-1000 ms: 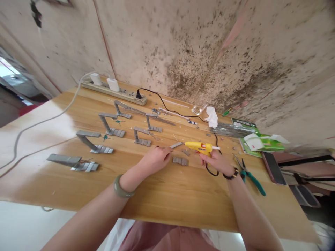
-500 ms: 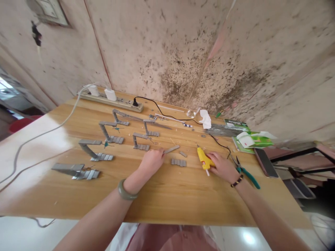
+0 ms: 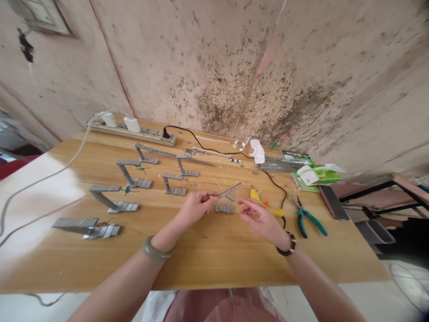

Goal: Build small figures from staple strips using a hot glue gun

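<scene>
A thin grey strip point(image 3: 230, 189) is pinched at its near end by my left hand point(image 3: 200, 204), which holds it slightly above the table. My right hand point(image 3: 263, 218) has its fingers apart and holds nothing. Behind that hand a yellow glue gun point(image 3: 256, 195) lies on the table, partly covered by the fingers. Between my hands rests a short row of joined grey pieces point(image 3: 224, 209). One small grey piece point(image 3: 230, 197) lies under the strip's far half.
Several bent grey stands point(image 3: 106, 198) occupy the left side. Teal-handled pliers point(image 3: 308, 217), a phone point(image 3: 333, 202) and a tissue pack point(image 3: 318, 174) lie at the right. A power strip point(image 3: 150, 134) runs along the back, its black cord point(image 3: 204, 144) crossing toward the glue gun.
My right hand has let go of the glue gun, now lying on the table, and moved left toward the strip. My left hand has lifted and turned the strip. The view shifted slightly.
</scene>
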A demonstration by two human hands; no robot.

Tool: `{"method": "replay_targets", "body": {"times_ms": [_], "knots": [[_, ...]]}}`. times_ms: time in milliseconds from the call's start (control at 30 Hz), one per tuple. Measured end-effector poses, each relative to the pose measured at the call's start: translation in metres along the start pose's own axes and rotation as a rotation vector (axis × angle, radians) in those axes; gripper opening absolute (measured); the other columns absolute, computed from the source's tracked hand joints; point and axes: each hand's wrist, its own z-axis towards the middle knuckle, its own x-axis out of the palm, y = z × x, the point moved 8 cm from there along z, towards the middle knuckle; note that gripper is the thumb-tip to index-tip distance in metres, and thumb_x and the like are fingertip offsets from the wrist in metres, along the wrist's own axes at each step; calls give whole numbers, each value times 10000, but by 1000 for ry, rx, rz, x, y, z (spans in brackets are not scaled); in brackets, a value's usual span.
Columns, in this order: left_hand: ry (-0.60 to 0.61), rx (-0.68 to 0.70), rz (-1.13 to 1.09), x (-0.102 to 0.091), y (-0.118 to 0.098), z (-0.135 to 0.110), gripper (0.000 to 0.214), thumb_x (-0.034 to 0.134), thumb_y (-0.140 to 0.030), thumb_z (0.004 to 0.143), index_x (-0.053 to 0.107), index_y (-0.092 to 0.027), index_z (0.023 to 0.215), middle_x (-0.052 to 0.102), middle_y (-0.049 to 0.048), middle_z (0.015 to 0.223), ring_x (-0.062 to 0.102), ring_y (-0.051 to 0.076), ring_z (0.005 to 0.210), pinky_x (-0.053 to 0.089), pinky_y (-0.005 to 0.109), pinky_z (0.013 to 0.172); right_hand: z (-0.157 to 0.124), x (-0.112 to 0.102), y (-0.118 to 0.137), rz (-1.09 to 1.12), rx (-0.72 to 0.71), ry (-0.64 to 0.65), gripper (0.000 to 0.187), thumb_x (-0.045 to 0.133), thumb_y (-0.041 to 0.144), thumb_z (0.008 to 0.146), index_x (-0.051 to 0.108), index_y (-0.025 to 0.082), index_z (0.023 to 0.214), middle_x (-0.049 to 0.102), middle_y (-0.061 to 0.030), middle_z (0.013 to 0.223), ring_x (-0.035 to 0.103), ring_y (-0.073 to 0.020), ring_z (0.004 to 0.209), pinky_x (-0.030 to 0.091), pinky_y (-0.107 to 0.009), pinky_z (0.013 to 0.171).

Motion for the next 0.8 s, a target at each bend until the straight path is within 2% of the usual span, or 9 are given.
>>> {"method": "replay_targets", "body": {"times_ms": [67,133,267,367,467,567,633,700,800], "knots": [[40,-18,-98,5,2,0,395,615,-457,739,647,-116,937,483,-64,483,412,69,407,312,183,414,16,21,-1,221,62,-16,351,577,391,842,575,230,1154,628,-75,1111,650,-165,837,571,-327,738],[58,-23,-155,8,2,-1,393,633,-462,720,646,-117,908,501,-58,510,402,59,410,312,178,413,31,38,-2,363,111,-3,312,587,437,823,619,203,1026,673,-47,893,654,-159,743,571,-313,684],[76,0,-162,11,-1,-1,393,617,-463,740,639,-111,913,488,-61,495,394,59,410,305,178,414,47,44,-5,489,151,-113,334,628,463,774,609,192,968,663,-20,773,635,-152,645,568,-299,612],[76,64,-49,10,-4,-1,374,560,-437,798,635,-117,976,468,-64,483,407,73,422,308,188,428,50,37,-3,373,119,-147,282,603,444,807,615,203,953,683,-38,841,658,-176,723,570,-308,656],[38,149,175,5,-6,0,360,587,-352,790,603,-139,1080,543,-38,596,482,99,511,378,211,501,48,27,4,134,9,-183,223,559,397,858,623,216,972,689,-54,958,662,-200,859,547,-340,778],[17,208,425,3,-6,1,491,684,-261,703,556,-160,1166,643,29,848,582,156,720,456,282,692,45,25,8,-97,-87,-178,182,519,344,896,618,228,994,682,-62,1015,647,-212,925,508,-373,852],[41,237,539,5,-6,0,558,718,-229,672,533,-165,1194,659,64,957,599,206,865,444,343,817,43,28,8,-192,-128,-157,180,501,320,911,605,232,1027,675,-66,1041,634,-217,964,494,-386,874],[94,267,601,10,-5,-1,561,718,-200,671,522,-163,1196,666,79,982,596,237,936,426,375,867,41,32,9,-255,-167,-132,182,493,306,919,594,230,1049,668,-67,1062,620,-219,1001,479,-395,898],[124,286,646,13,-3,-2,423,676,-154,693,550,-167,1096,664,77,965,597,239,935,438,361,833,39,39,10,-304,-212,-86,168,490,287,926,591,227,1046,664,-63,1073,609,-218,1026,466,-391,914]]}}
